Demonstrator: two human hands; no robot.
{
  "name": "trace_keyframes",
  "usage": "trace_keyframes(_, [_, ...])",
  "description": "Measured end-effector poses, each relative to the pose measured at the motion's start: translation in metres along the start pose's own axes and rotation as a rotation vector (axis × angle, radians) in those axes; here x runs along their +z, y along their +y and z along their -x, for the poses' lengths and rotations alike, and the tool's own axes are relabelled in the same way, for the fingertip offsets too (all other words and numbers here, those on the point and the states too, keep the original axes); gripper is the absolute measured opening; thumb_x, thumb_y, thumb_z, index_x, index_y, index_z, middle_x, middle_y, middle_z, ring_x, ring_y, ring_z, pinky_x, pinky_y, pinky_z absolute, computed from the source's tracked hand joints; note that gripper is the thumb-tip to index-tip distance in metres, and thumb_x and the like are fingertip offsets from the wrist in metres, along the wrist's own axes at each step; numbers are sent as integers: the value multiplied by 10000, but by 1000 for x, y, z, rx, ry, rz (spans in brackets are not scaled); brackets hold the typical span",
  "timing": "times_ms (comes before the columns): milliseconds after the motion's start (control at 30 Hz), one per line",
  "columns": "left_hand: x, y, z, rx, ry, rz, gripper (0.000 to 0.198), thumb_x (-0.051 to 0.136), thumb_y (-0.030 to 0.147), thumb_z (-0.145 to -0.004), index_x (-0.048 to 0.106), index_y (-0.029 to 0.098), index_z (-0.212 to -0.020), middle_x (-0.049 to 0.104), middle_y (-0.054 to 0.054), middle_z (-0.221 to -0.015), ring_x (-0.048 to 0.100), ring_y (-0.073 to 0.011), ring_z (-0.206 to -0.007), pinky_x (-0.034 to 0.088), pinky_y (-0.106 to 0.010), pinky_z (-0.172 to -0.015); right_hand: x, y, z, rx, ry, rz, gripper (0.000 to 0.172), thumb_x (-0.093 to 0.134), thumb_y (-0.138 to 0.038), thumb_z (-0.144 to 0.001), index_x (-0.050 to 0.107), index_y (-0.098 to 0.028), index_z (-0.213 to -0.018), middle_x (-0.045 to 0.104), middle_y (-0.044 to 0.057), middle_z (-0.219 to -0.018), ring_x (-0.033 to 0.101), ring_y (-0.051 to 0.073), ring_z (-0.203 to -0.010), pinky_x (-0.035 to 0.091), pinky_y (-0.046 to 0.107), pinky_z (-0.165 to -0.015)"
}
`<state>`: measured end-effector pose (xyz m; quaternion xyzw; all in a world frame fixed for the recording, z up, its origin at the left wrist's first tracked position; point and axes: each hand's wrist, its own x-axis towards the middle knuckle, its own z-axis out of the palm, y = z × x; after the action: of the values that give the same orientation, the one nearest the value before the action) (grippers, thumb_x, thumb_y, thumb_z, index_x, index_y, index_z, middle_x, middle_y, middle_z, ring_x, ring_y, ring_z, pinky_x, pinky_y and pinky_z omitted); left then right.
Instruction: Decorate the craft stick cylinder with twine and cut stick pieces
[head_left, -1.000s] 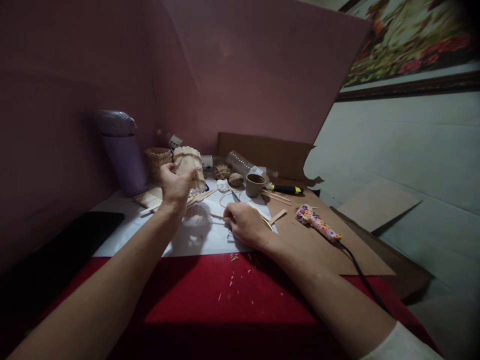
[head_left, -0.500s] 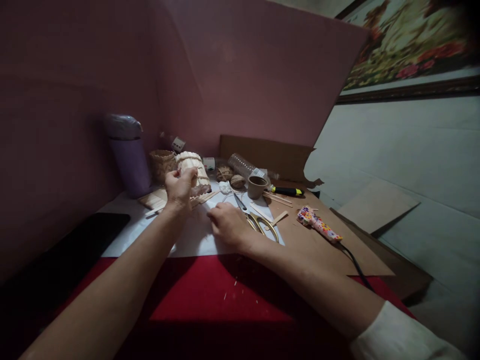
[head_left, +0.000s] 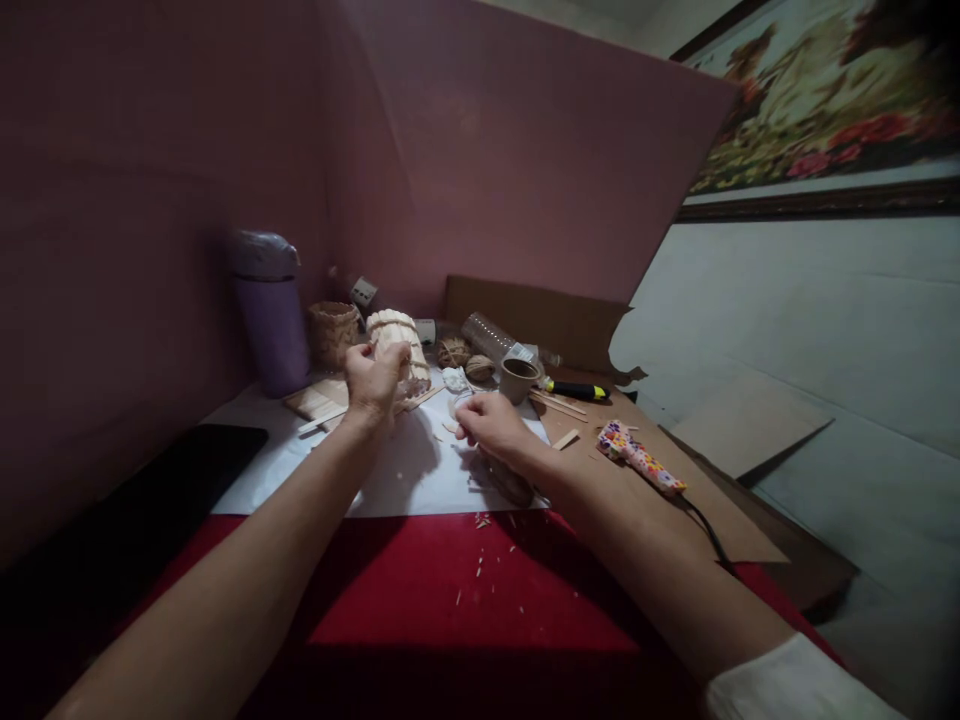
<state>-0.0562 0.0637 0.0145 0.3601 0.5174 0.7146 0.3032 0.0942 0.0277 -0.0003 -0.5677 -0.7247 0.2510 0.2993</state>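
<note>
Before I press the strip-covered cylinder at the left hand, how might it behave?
The strip-covered cylinder is probably stiff, given its strips set side by side. Its rounded body might roll if laid down. The strips look thin, suggesting low weight.

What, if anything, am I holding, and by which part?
Left hand holds the stick-covered container by its near side; the right hand, I can't tell.

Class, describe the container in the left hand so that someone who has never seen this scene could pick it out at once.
Find the tall purple bottle at the picture's left, then look right, past the brown cup. Next comes the container, gripped by the left hand. Its pale, side-by-side wooden slats set it apart from the darker cup.
</note>
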Motion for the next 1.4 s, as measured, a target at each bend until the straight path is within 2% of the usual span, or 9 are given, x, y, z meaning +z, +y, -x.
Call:
trace_keyframes(333, [2,-14,18,44,-278,-493,426,796,281,-436,476,254,-718,629,-82,-743,613,-403,-978,423,-462,-843,-18,24,26,44,48,-663,233,643,-352,-750,537,-171,-650,509,-46,-543,398,55,-410,341,179,-376])
trace_keyframes(433, [1,-12,25,194,-321,-650,361,782,367,-497,550,236,-741,665,-135,-822,563,-439,-1063,392,-503,-901,-18,27,27,28,84,-712,221,658,-342,-740,541,-174,-656,478,-65,-514,385,58,-411,323,181,-375])
trace_keyframes(567, [2,0,39,593,-341,-583,226,634,344,-712,682,194,-874,685,-144,-1000,567,-341,-1056,398,-443,-943,-21,29,29,-6,137,-729,146,631,-304,-762,582,-169,-739,511,-60,-571,420,69,-443,354,196,-411])
trace_keyframes(667, [5,6,51,469,-632,-307,258,555,400,-826,716,199,-817,691,-76,-764,617,-227,-735,468,-338,-702,-19,27,31,-70,174,-688,149,616,-319,-789,584,-176,-762,544,-48,-608,436,78,-457,364,211,-436])
trace_keyframes(767, [8,6,62,323,-729,-169,191,670,361,-740,705,185,-675,676,-62,-640,581,-181,-585,430,-282,-543,-19,24,33,-148,199,-599,184,598,-349,-825,573,-189,-737,568,-34,-629,455,91,-483,372,223,-473])
trace_keyframes(967, [8,13,63,71,-587,1,220,712,319,-705,647,164,-562,611,-52,-480,423,-98,-351,276,-226,-348,-44,24,39,-127,368,-71,224,432,-254,-939,582,-183,-788,643,39,-712,571,158,-657,410,275,-626])
trace_keyframes(1100, [7,19,56,-6,-484,184,203,729,308,-701,647,142,-617,651,-67,-554,481,-101,-393,353,-230,-386,-47,28,50,-37,57,538,132,597,-268,-847,623,-141,-874,683,170,-916,615,268,-833,393,340,-676])
trace_keyframes(1233, [6,21,52,-27,-450,266,188,755,289,-657,665,125,-668,668,-63,-586,521,-110,-446,397,-235,-432,-37,29,52,30,-42,581,284,586,-159,-779,590,-96,-1056,678,223,-990,631,303,-849,393,346,-653])
trace_keyframes(1400, [0,25,39,35,-316,304,176,765,259,-624,672,118,-672,636,-25,-536,464,-81,-412,346,-208,-404,-46,30,49,176,-10,279,296,604,-221,-761,575,-148,-1046,673,76,-768,600,199,-640,383,270,-525])
